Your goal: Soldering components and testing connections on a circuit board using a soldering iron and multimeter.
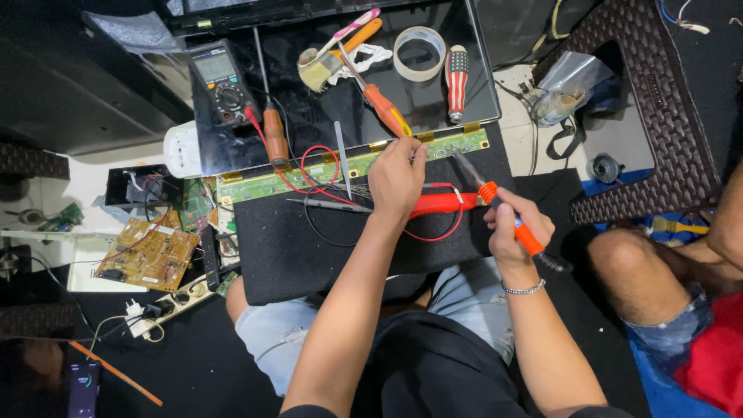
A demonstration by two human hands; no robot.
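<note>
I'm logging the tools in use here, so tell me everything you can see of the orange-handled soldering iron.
The orange-handled soldering iron has a slim orange plastic grip with a black end toward the wrist and a dark metal shaft. The right hand holds it like a pen, tilted, with the tip pointing up-left toward the long green circuit strip. Whether the tip touches the strip cannot be told.

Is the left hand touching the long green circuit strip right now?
Touching. The head view shows the left hand with its fingertips pressed on the green circuit strip, no gap visible; the right hand holds an orange soldering iron.
</note>
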